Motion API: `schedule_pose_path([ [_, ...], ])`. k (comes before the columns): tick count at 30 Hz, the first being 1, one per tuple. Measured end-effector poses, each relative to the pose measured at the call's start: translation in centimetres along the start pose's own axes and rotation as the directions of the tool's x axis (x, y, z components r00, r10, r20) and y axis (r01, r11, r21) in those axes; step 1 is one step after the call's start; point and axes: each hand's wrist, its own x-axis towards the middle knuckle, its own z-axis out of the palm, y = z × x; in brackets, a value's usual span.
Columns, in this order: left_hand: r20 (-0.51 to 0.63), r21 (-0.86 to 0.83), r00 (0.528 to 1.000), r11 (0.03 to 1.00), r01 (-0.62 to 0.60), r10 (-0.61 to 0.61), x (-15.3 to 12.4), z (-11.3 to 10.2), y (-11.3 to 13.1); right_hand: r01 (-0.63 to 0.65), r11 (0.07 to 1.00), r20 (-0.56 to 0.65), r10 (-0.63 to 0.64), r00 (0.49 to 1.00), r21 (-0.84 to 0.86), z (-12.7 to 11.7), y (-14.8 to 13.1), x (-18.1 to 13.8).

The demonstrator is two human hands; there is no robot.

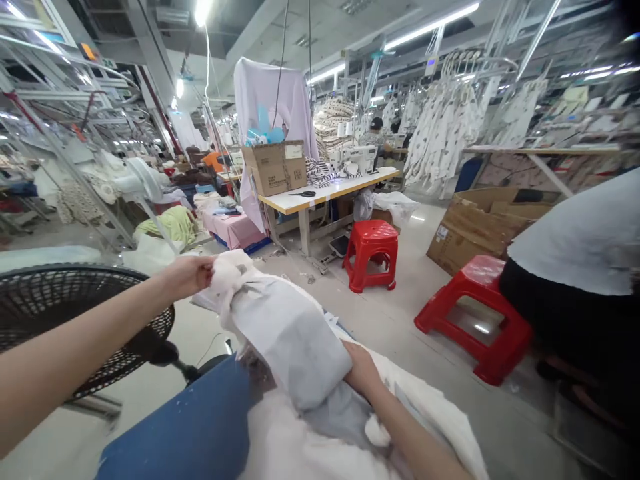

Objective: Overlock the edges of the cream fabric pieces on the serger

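Observation:
My left hand (pixel 187 275) is closed on the bunched far end of a pale grey-white fabric bundle (pixel 285 333), arm stretched out over it. The bundle lies rolled and slanted across a pile of white fabric (pixel 430 407) that sits on a blue surface (pixel 200 427). My right hand (pixel 361 368) rests against the near end of the bundle, fingers tucked under and behind the cloth so their grip is hidden.
A black floor fan (pixel 60 313) stands at the left. Two red plastic stools (pixel 371 252) (pixel 477 320) sit on the floor ahead, cardboard boxes (pixel 475 227) behind them. A sewing table (pixel 325 190) with a box stands further back. Another person (pixel 580 280) is bent over at the right.

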Motion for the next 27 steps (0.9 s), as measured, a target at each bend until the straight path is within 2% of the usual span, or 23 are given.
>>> schedule_pose_path([
  [2, 0.014, 0.118, 1.000, 0.993, 0.009, -0.011, 0.2, 0.0, -1.5, 0.020, 0.999, 0.030, -0.021, 0.999, 0.033, 0.2, 0.4, 0.1],
  [4, 0.029, 0.253, 0.999, 0.967, 0.013, -0.021, 0.5, 1.2, -4.5, 0.019, 0.998, 0.046, -0.021, 0.999, 0.055, 0.3, 0.7, 0.2],
  [8, 0.041, 0.511, 0.998, 0.858, -0.057, 0.042, 0.4, 5.9, -11.7, 0.017, 0.995, 0.057, -0.023, 0.998, 0.102, 0.3, 0.5, 0.3],
  [10, 0.047, 0.598, 0.995, 0.795, -0.100, 0.090, 0.1, 8.2, -14.4, 0.028, 0.990, 0.052, -0.035, 0.998, 0.138, 0.2, 0.4, 0.3],
  [13, 0.042, 0.688, 0.991, 0.716, -0.119, 0.124, -0.3, 10.0, -16.8, 0.031, 0.977, 0.043, -0.040, 0.998, 0.209, -0.4, 0.8, 0.3],
  [17, 0.021, 0.754, 0.993, 0.650, -0.090, 0.113, -0.3, 9.1, -18.1, -0.024, 0.946, -0.011, 0.029, 1.000, 0.324, -3.2, 1.0, 0.7],
  [20, 0.010, 0.772, 0.995, 0.631, -0.071, 0.099, -0.4, 7.7, -18.7, 0.008, 0.926, -0.098, 0.032, 0.995, 0.378, -6.0, -2.4, 2.6],
  [21, 0.007, 0.773, 0.995, 0.631, -0.069, 0.100, -0.5, 7.4, -18.7, 0.067, 0.922, -0.121, -0.022, 0.992, 0.382, -6.6, -4.5, 3.6],
  [23, 0.005, 0.763, 0.994, 0.642, -0.075, 0.110, -0.5, 7.3, -18.8, 0.309, 0.890, -0.125, -0.283, 0.951, 0.334, -6.8, -9.1, 6.1],
  [25, 0.017, 0.736, 0.992, 0.670, -0.100, 0.129, -0.4, 7.5, -18.8, 0.458, 0.849, 0.049, -0.486, 0.873, 0.262, -5.2, -13.4, 8.7],
  [26, 0.027, 0.717, 0.990, 0.687, -0.114, 0.135, -0.3, 7.6, -18.9, 0.454, 0.865, 0.179, -0.492, 0.852, 0.213, -3.9, -14.8, 9.9],
  [27, 0.037, 0.698, 0.990, 0.705, -0.123, 0.135, -0.1, 7.5, -19.0, 0.392, 0.907, 0.278, -0.421, 0.864, 0.154, -2.4, -15.8, 11.0],
])
